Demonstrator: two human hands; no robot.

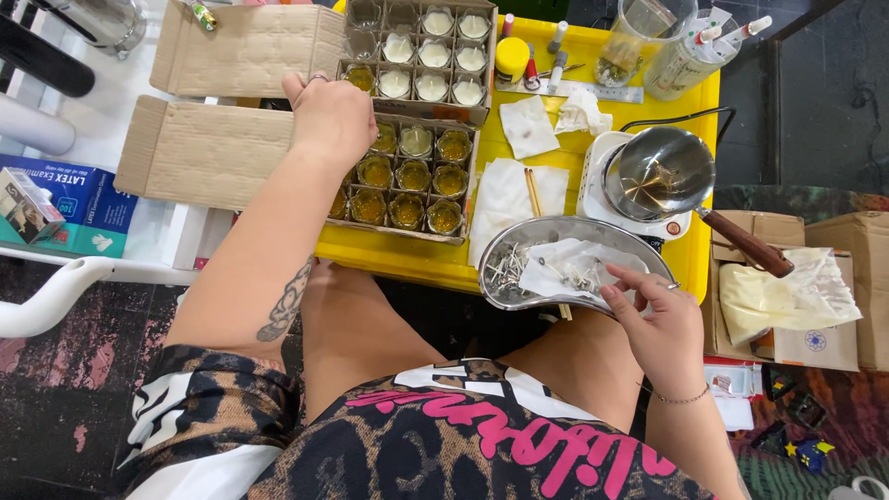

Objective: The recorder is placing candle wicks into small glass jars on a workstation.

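My left hand (331,116) reaches into a cardboard box (472,162) of small glass jars (413,174) with yellowish bottoms. Its fingers curl down at the box's left side over a jar; whether it grips one I cannot tell. My right hand (659,319) rests at the near rim of a kidney-shaped metal tray (519,239) that holds several candle wicks (507,268) and a crumpled white paper (579,264). Its fingertips touch the paper and wicks. A second box (491,56) behind holds jars filled with white wax (433,85).
All stands on a yellow table (690,250). A steel pot (659,171) with a wooden handle sits on a small white hotplate. Plastic jugs (667,42), a ruler, paper towels and two wooden sticks lie nearby. Cardboard boxes stand at the right, a glove box at the left.
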